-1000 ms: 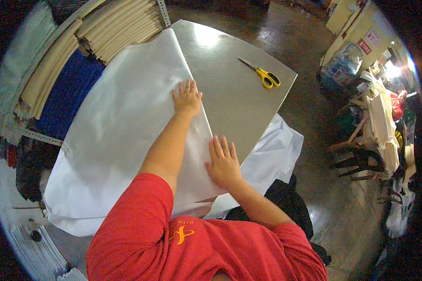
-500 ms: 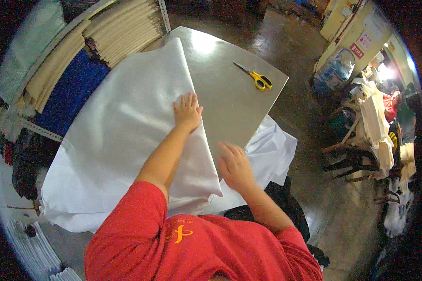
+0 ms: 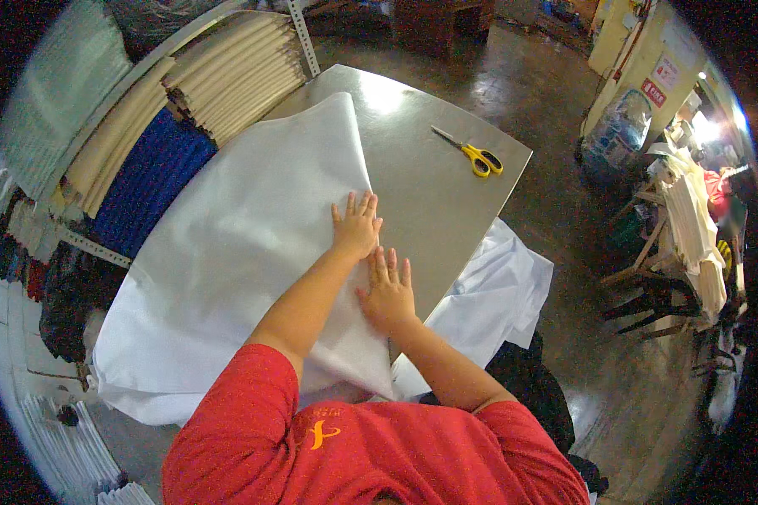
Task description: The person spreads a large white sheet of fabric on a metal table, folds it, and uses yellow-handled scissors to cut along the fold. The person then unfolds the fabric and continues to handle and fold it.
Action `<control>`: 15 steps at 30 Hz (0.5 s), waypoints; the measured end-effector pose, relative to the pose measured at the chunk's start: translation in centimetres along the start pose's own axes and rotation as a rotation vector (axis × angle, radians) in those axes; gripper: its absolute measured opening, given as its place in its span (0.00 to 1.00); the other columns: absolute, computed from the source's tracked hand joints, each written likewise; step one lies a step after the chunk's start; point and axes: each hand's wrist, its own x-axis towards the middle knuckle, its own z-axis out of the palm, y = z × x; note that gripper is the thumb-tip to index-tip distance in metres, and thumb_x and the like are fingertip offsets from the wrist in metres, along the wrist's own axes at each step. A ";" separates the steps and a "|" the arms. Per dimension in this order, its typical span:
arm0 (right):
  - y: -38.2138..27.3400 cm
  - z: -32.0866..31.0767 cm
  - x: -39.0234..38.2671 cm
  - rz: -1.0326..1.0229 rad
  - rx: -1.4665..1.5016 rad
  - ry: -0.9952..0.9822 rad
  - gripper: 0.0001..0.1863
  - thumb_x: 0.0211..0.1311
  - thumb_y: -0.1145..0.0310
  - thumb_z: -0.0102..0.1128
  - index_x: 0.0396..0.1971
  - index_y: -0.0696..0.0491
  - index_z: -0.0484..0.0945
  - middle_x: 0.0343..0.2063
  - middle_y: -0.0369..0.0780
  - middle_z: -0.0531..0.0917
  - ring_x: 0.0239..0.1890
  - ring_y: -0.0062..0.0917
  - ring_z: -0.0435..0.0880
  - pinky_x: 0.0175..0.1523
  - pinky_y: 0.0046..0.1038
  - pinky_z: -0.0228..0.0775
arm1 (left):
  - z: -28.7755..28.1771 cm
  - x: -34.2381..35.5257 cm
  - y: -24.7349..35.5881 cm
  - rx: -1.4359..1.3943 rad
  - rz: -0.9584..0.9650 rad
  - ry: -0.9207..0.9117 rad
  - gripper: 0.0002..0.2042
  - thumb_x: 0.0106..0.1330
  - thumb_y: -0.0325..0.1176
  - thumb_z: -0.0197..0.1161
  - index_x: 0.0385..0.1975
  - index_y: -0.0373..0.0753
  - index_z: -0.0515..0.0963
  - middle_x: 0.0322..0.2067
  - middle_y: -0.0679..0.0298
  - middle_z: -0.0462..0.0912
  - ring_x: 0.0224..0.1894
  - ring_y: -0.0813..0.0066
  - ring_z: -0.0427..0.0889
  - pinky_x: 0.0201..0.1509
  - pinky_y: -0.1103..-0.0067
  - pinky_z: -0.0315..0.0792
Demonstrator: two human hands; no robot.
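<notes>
White fabric [image 3: 210, 261] lies spread over a metal-topped table [image 3: 442, 210], with a folded straight edge running down its right side. My left hand [image 3: 355, 227] rests flat on that fabric near the edge, fingers spread. Just below it, my right hand [image 3: 386, 290] lies flat on the same edge, fingers stretched out and pointing away from me. Yellow-handled scissors [image 3: 482, 160] lie on the bare metal beyond my hands, at the upper right. More white cloth [image 3: 514, 269] hangs in loose folds at the table's right side.
Shelving [image 3: 307, 38] with stacked cream [image 3: 227, 76] and blue fabric [image 3: 147, 185] borders the left. Dark cloth [image 3: 531, 396] lies at the lower right. Across the floor, a cluttered wooden stand with pale material [image 3: 686, 219] and a water bottle [image 3: 615, 139] stand by the wall.
My right hand lifted off the fabric's edge and has come down again closer to my left hand, which stays on the cloth. The whole view has shifted, with the table now lower in the picture.
</notes>
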 end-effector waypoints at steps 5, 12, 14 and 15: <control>-0.2 -0.2 0.2 0.015 -0.003 -0.022 0.36 0.58 0.53 0.41 0.60 0.60 0.46 0.62 0.45 0.46 0.65 0.38 0.41 0.65 0.45 0.29 | 0.9 3.9 -0.8 -0.005 -0.020 0.081 0.26 0.65 0.46 0.37 0.61 0.43 0.50 0.63 0.69 0.47 0.65 0.61 0.42 0.64 0.55 0.37; -0.2 -1.0 0.7 0.022 -0.010 -0.099 0.37 0.56 0.52 0.44 0.60 0.61 0.47 0.62 0.46 0.46 0.65 0.38 0.41 0.63 0.48 0.30 | 1.2 11.8 -2.8 0.082 -0.130 0.113 0.28 0.64 0.51 0.34 0.61 0.43 0.50 0.63 0.68 0.47 0.65 0.62 0.43 0.64 0.56 0.37; -0.2 -1.1 0.9 0.028 0.000 -0.116 0.37 0.57 0.52 0.42 0.60 0.61 0.47 0.63 0.45 0.45 0.65 0.38 0.41 0.64 0.47 0.29 | 1.3 14.2 -3.4 0.081 -0.137 0.124 0.29 0.64 0.52 0.35 0.61 0.43 0.50 0.63 0.67 0.48 0.65 0.62 0.43 0.64 0.56 0.37; -0.2 -1.1 1.1 0.040 -0.004 -0.155 0.37 0.57 0.52 0.42 0.60 0.60 0.47 0.63 0.45 0.45 0.65 0.38 0.40 0.64 0.47 0.29 | 1.5 15.4 -3.7 0.074 -0.141 0.107 0.29 0.64 0.52 0.35 0.61 0.42 0.50 0.63 0.67 0.48 0.65 0.61 0.43 0.64 0.56 0.37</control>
